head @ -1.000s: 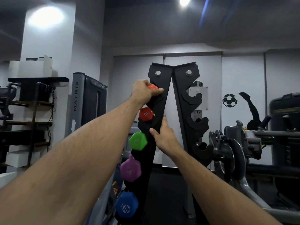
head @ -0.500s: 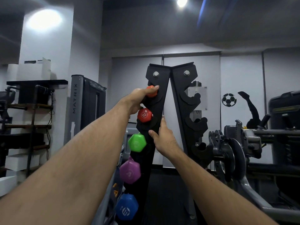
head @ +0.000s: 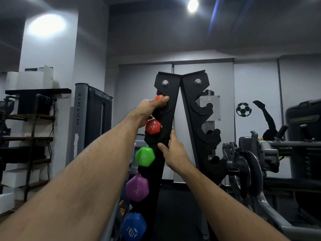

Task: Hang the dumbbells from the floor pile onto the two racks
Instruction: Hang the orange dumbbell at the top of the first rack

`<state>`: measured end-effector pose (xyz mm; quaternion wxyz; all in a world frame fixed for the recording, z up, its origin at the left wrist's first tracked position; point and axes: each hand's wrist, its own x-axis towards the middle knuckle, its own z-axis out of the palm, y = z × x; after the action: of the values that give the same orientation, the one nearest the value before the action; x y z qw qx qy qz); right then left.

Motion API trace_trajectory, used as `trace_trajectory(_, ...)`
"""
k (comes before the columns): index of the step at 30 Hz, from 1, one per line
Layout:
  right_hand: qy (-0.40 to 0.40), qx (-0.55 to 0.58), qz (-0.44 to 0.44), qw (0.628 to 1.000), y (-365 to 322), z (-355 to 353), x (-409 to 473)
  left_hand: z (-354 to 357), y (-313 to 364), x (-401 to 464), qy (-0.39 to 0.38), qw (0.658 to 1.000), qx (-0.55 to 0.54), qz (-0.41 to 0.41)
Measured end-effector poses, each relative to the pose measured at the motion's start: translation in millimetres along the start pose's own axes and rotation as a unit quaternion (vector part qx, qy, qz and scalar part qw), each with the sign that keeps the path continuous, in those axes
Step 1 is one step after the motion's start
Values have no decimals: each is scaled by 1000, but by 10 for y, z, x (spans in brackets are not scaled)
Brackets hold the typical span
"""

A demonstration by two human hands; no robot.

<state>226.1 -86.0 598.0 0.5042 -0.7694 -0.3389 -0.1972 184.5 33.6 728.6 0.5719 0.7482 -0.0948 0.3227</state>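
Far left: a dark shelving unit (head: 34, 119) with white boxes (head: 29, 80) on top, then a grey machine marked MATRIX (head: 92, 117).

Left hand (head: 147, 108): raised to the top slot of the left rack (head: 166, 119), thumb and fingers closed around the orange dumbbell (head: 160, 100). The orange end sits against the rack's outer left edge at the uppermost cradle. Whether its weight rests in the cradle cannot be told.

Left rack, outer edge, top to bottom below the orange one: red dumbbell (head: 153, 126) marked 2, touching the underside of the left hand; green dumbbell (head: 145, 157); purple dumbbell (head: 137, 188); blue dumbbell (head: 133, 226). Each is seated in its own cradle.

Right hand (head: 175, 152): fingers wrapped over the inner right edge of the left rack, thumb on its front face, level between the red and green dumbbells. It grips the rack only.

Right rack (head: 198, 119): leans against the left rack at the top, both bolted; its visible cradles hold no dumbbells.

Far right: a plate-loaded machine (head: 251, 164) and a football wall decal (head: 243, 109).
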Motion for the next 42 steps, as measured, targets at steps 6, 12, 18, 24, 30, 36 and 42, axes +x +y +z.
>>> trace_trajectory(6, -2, 9, -3, 1000, 15, -14, 7, 7, 87, -94, 14, 992, 93, 83)
trace_trajectory(12, -4, 15, -1, 1000, 6, -20, -9, 30, 69, -77, 57, 967, 190, 161)
trace_trajectory(18, -7, 19, 3, 1000, -9, -19, -22, 46, 78, -68, 79, 963, 200, 161)
trace_trajectory(24, -5, 21, -2, 1000, 5, -17, -5, -76, 141, -20, 38, 967, 223, 117)
trace_trajectory(30, -10, 17, 2, 1000, -14, -43, -29, -30, 103, -241, 44, 969, 210, 123)
trace_trajectory(36, -7, 3, -19, 1000, 48, -42, -96, -189, -300, -687, 3, 980, 195, 26)
trace_trajectory(42, -10, 3, -4, 1000, 9, -43, -161, -196, -523, -742, 36, 983, 172, 54)
